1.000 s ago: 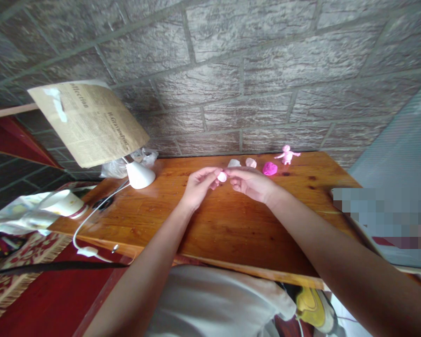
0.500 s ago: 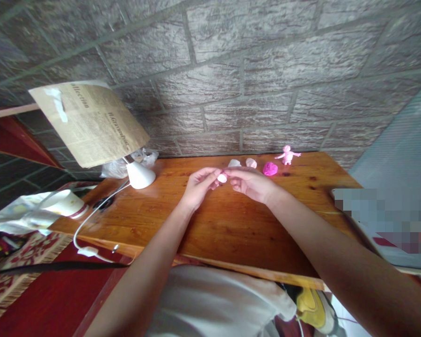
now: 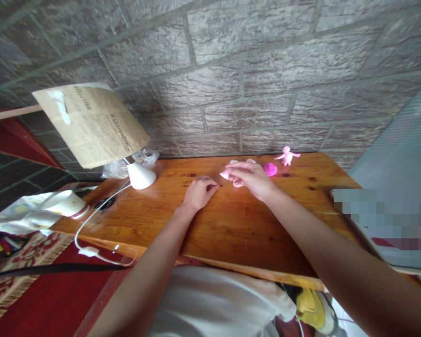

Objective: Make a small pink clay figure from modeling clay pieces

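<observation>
So the right hand (image 3: 253, 180) has the small pale pink piece (image 3: 224, 174) pinched at its fingertips, just above the bench (image 3: 231, 224) as far as I can tell. The piece sticks out on the side facing the left hand (image 3: 198, 193), its long axis roughly sideways, tapered end pointing left. The left fingers are curled low, near but not touching it; can't tell if they're pinching anything. Magenta lump (image 3: 270, 169) sits just beyond the right hand.

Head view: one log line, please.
right hand: pinches pale pink piece; left hand: at desk, grip unclear; pink figure: upright beside magenta lump
</observation>
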A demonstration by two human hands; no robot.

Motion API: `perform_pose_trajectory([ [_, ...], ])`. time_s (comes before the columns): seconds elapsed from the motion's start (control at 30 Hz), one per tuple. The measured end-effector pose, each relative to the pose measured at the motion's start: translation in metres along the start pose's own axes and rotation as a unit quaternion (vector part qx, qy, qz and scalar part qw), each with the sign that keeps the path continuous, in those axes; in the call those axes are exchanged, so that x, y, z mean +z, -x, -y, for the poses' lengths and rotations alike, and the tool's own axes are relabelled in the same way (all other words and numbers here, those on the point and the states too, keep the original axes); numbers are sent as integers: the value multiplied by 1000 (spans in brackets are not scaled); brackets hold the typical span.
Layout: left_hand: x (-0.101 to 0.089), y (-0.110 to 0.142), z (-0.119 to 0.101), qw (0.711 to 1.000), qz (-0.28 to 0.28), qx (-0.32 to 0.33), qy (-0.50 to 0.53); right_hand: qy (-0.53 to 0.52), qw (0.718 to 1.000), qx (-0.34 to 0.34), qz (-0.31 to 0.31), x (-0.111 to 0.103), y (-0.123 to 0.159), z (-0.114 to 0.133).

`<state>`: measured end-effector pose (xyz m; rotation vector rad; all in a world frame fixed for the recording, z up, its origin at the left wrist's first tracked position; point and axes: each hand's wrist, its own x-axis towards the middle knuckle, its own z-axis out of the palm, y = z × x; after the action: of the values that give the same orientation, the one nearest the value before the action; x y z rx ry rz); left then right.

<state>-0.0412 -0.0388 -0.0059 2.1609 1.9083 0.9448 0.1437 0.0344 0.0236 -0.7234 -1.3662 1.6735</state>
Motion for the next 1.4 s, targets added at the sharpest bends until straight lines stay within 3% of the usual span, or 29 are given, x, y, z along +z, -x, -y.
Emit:
perform_pose_trajectory([
  [0.17,-3,0,-6,994,-33,-12,102,12,1000,-2,-1,-1,1,1],
  [0.27,-2,-2,-11,968,-55,-26,245,4,1000,2,-1,-1,1,1],
  [0.43,-1,-4,-17,918,-21,-90,385,-23,1000,14,-14,-2,0,2],
  [0.73,-1,-5,-24,892,-58,-115,434,-26,998,4,-58,-3,-2,2],
  [1.13,-1,-7,-33,856,-66,-130,496,-12,1000,11,-16,2,2,2],
  [1.4,-2,-6,-37,845,-54,-142,513,-11,999,18,-26,1,0,-1],
])
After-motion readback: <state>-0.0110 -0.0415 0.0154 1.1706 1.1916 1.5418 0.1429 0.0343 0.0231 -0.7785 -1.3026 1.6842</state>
